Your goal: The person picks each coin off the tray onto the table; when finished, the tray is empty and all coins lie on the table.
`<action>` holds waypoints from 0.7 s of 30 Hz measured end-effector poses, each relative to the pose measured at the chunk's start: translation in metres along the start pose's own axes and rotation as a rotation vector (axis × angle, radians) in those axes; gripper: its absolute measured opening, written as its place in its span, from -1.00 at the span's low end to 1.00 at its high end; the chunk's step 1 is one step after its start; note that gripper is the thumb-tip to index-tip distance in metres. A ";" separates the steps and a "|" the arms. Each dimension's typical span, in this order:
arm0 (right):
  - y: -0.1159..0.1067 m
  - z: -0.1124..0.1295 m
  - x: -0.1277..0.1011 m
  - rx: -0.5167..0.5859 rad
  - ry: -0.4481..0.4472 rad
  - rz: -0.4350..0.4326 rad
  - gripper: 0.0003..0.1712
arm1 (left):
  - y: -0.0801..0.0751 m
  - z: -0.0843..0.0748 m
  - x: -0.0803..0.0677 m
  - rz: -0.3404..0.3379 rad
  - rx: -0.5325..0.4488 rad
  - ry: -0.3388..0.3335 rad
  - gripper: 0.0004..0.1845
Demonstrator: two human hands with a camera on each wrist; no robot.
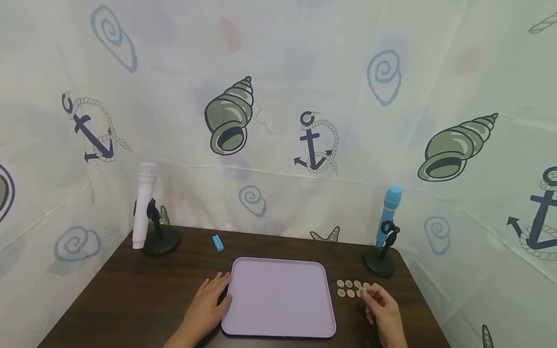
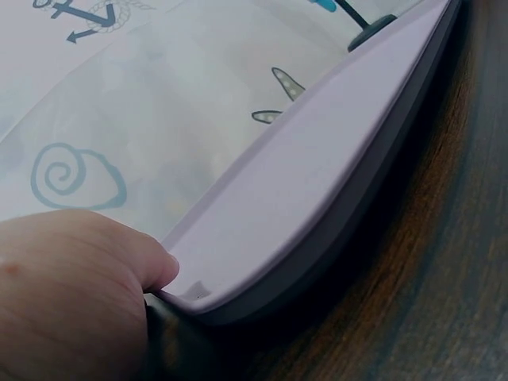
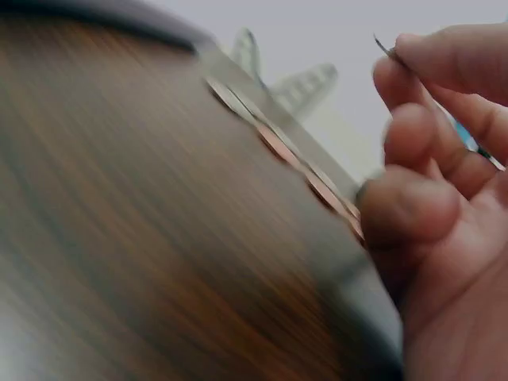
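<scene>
My right hand (image 1: 385, 314) pinches a thin coin (image 3: 384, 46) between thumb and fingertip, just above the table. Two rows of coins lie beside it, some silvery (image 1: 341, 283) and some copper-coloured (image 1: 350, 293); the hand hides part of the rows. A shallow lilac tray (image 1: 278, 297) lies to the left of the coins. My left hand (image 1: 208, 305) rests with outstretched fingers at the tray's left edge, its thumb touching the rim. In the left wrist view only part of that hand shows, at the tray's corner.
A white microphone (image 1: 145, 203) stands in a black stand (image 1: 162, 241) at the back left of the dark wooden table (image 1: 130, 290). At the back right a blue microphone (image 1: 387, 212) leans in another stand (image 1: 379, 261). A small blue toy brick (image 1: 218, 243) lies behind the tray.
</scene>
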State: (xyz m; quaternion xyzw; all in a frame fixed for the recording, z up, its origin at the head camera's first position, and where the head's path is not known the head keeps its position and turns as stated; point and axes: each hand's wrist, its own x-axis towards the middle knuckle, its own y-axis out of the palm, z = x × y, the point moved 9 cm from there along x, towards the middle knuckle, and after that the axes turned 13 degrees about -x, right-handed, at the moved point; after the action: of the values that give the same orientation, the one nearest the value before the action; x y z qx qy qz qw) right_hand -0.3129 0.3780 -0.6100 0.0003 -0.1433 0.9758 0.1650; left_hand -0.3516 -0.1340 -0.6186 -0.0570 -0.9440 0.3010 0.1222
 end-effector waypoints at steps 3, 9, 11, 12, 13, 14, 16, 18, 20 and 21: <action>-0.032 -0.010 0.006 -0.080 0.052 -0.140 -0.60 | 0.001 0.004 0.003 0.020 0.000 -0.019 -0.40; -0.048 -0.008 0.020 -0.345 0.019 -0.250 -0.69 | -0.008 0.006 0.007 0.027 -0.005 -0.038 -0.39; -0.046 -0.007 0.024 -0.380 0.032 -0.248 -0.68 | -0.010 0.006 0.007 0.024 0.001 -0.031 -0.39; -0.046 -0.008 0.026 -0.396 0.048 -0.245 -0.68 | -0.010 0.006 0.007 0.021 0.003 -0.026 -0.39; -0.046 -0.010 0.027 -0.399 0.064 -0.238 -0.68 | -0.009 0.006 0.006 0.020 0.002 -0.021 -0.39; -0.047 -0.012 0.027 -0.397 0.073 -0.229 -0.68 | -0.008 0.006 0.005 0.020 0.002 -0.018 -0.39; -0.049 -0.016 0.028 -0.396 0.090 -0.213 -0.65 | -0.006 0.006 0.004 0.020 0.003 -0.009 -0.39; -0.052 -0.021 0.027 -0.394 0.107 -0.199 -0.63 | -0.004 0.004 0.004 0.018 0.002 0.002 -0.40; -0.055 -0.025 0.026 -0.404 0.127 -0.183 -0.61 | -0.002 0.003 0.003 0.018 -0.006 0.001 -0.41; -0.056 -0.027 0.025 -0.413 0.138 -0.174 -0.61 | -0.001 0.001 0.002 0.017 -0.010 0.001 -0.41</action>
State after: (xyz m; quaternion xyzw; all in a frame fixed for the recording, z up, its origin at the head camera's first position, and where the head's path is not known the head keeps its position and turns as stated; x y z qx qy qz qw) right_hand -0.3176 0.4443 -0.6186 -0.0878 -0.3280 0.9055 0.2547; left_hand -0.3542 -0.1355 -0.6184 -0.0656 -0.9449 0.2974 0.1199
